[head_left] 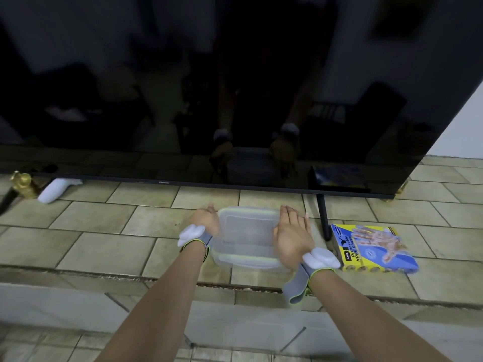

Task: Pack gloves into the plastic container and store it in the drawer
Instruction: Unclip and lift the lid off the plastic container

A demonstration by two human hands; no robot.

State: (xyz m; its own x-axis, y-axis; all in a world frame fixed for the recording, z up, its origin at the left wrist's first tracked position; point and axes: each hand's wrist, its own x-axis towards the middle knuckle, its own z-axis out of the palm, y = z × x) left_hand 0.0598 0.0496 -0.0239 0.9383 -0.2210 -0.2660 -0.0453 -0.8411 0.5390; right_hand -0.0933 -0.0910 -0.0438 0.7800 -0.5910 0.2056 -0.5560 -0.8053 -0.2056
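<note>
A clear plastic container (248, 235) with a green-rimmed lid sits on the tiled counter (104, 226), just in front of a large dark television screen. My left hand (207, 220) holds its left side and my right hand (291, 232) presses against its right side, fingers pointing away from me. The lid is on. To the right lies a flat blue and yellow pack of disposable gloves (373, 248), untouched. No drawer is in view.
The television (209, 87) stands close behind the container, with its thin black foot (322, 215) between the container and the glove pack. A white object (56, 189) and a brass ornament (22, 184) lie at the far left. The counter's front edge (156, 279) runs below my wrists.
</note>
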